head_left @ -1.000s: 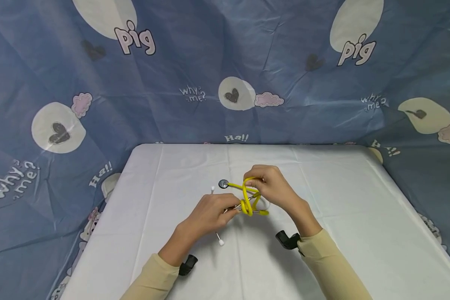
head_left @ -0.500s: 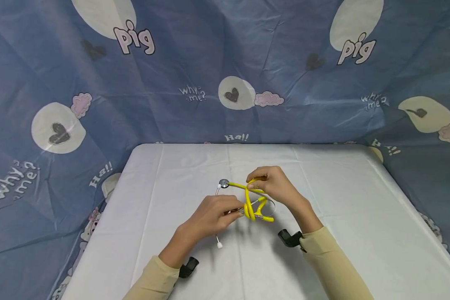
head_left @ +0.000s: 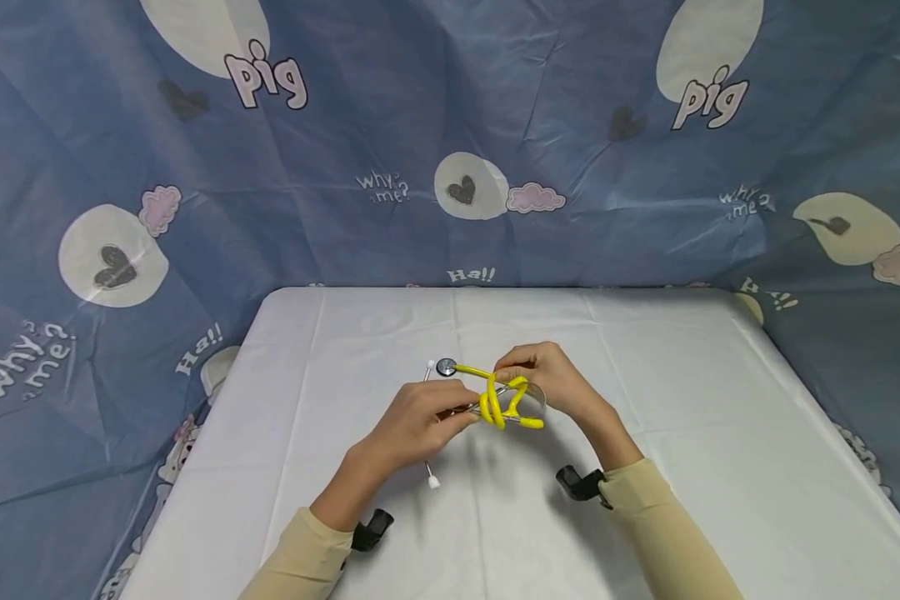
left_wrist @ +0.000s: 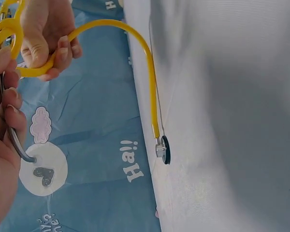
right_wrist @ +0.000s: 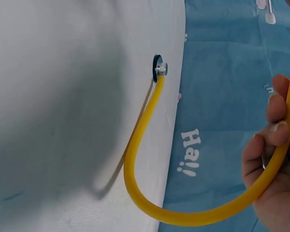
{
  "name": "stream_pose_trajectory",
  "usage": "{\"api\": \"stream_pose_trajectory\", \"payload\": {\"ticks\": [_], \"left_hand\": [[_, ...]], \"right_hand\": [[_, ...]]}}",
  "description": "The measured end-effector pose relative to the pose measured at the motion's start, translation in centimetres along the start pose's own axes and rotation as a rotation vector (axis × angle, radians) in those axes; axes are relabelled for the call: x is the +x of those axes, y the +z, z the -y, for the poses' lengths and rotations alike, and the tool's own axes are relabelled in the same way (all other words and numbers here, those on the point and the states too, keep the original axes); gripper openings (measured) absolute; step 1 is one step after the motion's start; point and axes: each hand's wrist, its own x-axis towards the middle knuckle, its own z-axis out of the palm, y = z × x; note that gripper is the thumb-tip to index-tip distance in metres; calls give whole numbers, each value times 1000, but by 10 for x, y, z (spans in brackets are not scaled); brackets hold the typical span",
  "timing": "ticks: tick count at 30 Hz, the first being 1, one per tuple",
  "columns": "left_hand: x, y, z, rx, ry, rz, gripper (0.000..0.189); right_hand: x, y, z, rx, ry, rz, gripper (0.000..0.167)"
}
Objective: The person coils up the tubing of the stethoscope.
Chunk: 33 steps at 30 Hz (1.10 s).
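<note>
A stethoscope with yellow tubing is held up between both hands over the white table. My left hand grips its metal ear tubes, and white ear tips stick out on either side of that hand. Yellow turns of tubing wrap round the metal just past my left fingertips. My right hand holds a stretch of the tubing between thumb and curled fingers, as the right wrist view shows. From there the tube bends away to the round chest piece, close to the tabletop.
White cloth covers the table. Behind it hangs a blue printed curtain, which also falls along the sides. Black wrist-worn mounts sit at both cuffs, and the hands cast shadows on the cloth.
My right hand has come slightly down, and the raised loop of tubing now lies lower and closer round the ear tubes. My left hand rose and tilted slightly while keeping its grip.
</note>
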Motion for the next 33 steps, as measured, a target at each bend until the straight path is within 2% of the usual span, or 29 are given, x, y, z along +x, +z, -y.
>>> {"api": "stream_pose_trajectory", "payload": {"ticks": [5,11,18,24,33], "left_hand": [[2,-2,-1,-19,-44,-63,17],[3,-2,-1,-32,-86,-122,18],[3,-2,4,-51,-188,-179,17],[1,-5,6,-39,-242,-195,13],[-1,-7,16,-17,-251,-191,14]], "right_hand": [[-4,2,-1,-52,-41,-10,14],[-8,5,-4,-52,-10,-31,14],[-12,17,-3,-53,28,-43,10],[-14,25,0,-37,55,-52,12],[-19,27,2,-31,30,-28,16]]}}
